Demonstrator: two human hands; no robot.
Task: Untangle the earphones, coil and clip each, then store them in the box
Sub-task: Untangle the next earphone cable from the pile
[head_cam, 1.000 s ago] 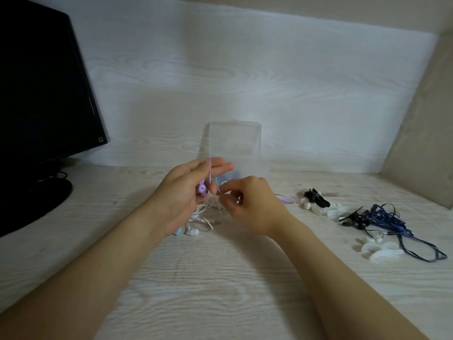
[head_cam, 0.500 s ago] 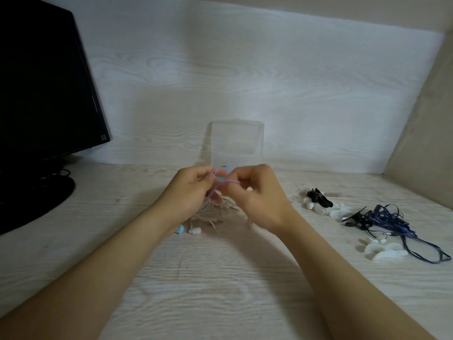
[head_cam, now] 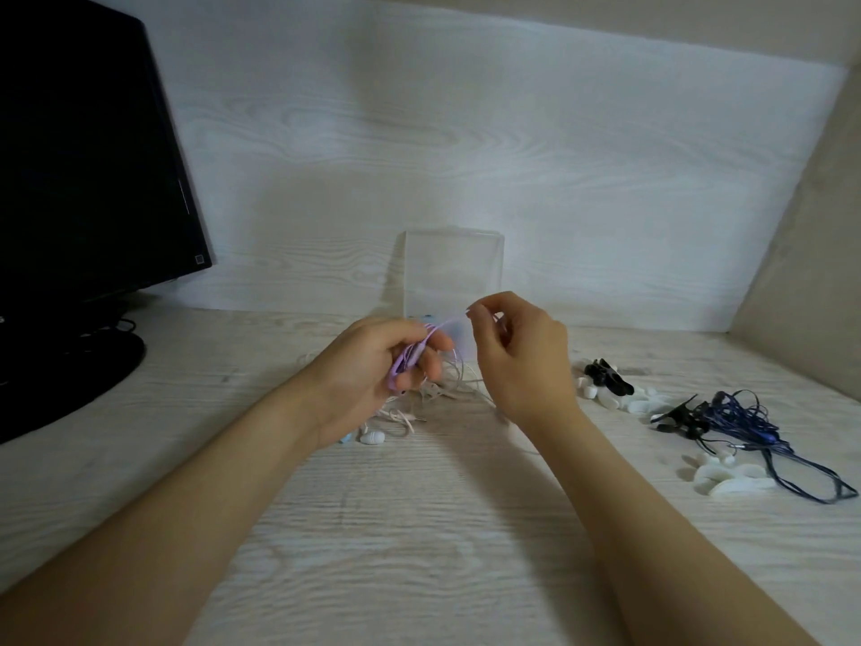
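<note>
My left hand (head_cam: 372,370) grips a bundle of purple earphone cable (head_cam: 410,359) above the desk. My right hand (head_cam: 522,352) pinches the same purple cable at its far end, held up and to the right, so a strand stretches between the hands. Under the hands lies a loose tangle of white and pink earphones (head_cam: 433,398), with a white earbud (head_cam: 372,436) at its near edge. A clear plastic box (head_cam: 454,268) stands open behind the hands. A dark blue earphone tangle (head_cam: 745,426) lies at the right.
A black monitor (head_cam: 88,156) on its round stand fills the left side. White clips (head_cam: 731,475) and several black and white clips (head_cam: 610,384) lie on the desk at the right. A beige side wall (head_cam: 810,235) closes off the right.
My right hand has risen and moved right, drawing a purple strand out from the left hand. The left hand now holds the gathered purple cable lower and tighter.
</note>
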